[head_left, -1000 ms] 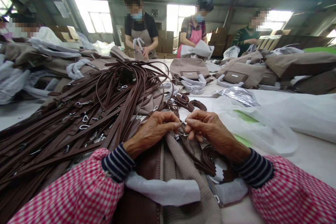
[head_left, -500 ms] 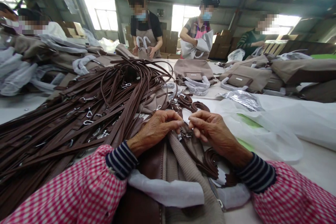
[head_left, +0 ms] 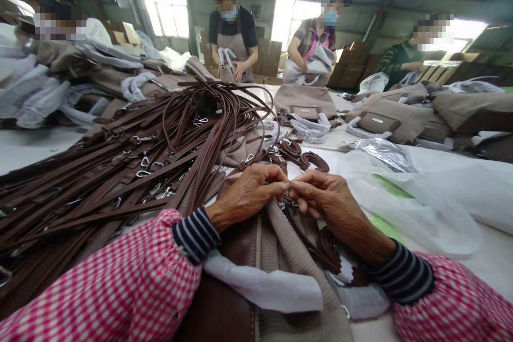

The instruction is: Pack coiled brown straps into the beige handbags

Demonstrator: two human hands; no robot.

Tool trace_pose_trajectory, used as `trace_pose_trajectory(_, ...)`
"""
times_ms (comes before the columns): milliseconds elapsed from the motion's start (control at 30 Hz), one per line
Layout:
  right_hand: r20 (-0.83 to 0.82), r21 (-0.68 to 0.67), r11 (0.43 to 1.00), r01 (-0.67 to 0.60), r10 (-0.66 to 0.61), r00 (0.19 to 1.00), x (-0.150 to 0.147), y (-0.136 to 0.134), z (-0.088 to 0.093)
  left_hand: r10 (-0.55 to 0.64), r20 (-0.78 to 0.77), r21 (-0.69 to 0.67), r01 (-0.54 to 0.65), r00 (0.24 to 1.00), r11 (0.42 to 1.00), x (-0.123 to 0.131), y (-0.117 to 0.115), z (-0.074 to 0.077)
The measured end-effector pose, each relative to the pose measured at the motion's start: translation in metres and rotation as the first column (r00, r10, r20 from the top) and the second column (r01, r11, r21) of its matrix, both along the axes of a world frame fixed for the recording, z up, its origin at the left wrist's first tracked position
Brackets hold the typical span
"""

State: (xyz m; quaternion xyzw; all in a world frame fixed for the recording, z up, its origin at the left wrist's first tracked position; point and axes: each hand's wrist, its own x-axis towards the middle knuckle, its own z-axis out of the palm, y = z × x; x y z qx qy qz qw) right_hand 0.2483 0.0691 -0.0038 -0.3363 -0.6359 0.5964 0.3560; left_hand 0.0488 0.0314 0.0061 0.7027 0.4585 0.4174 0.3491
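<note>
My left hand (head_left: 250, 195) and my right hand (head_left: 324, 200) meet fingertip to fingertip over a beige and brown handbag (head_left: 276, 256) lying in front of me. Both pinch a small metal clasp on a thin brown strap (head_left: 316, 235) at the bag's zipper end; the clasp itself is mostly hidden by my fingers. White wrapping paper (head_left: 264, 286) lies across the bag near my wrists. A coiled brown strap (head_left: 310, 160) rests just beyond my hands.
A large heap of brown straps with metal clips (head_left: 120, 171) fills the table's left. Clear plastic bags (head_left: 404, 192) lie to the right. Beige handbags (head_left: 385, 117) are piled at the back, where three people in masks stand handling bags, and another person is at far left.
My hands have drawn closer until the fingertips touch. The view has shifted slightly left and down, so everything sits a little further right in the picture.
</note>
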Motion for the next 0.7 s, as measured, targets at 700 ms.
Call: trace_pose_trajectory(700, -0.115, -0.100, 0.994, -0.032, 0.020, 0.993, -0.010, 0.003, 0.000, 0.085, -0.179, 0.048, -0.078, 0.980, 0.996, 0.002, -0.004, 0.001)
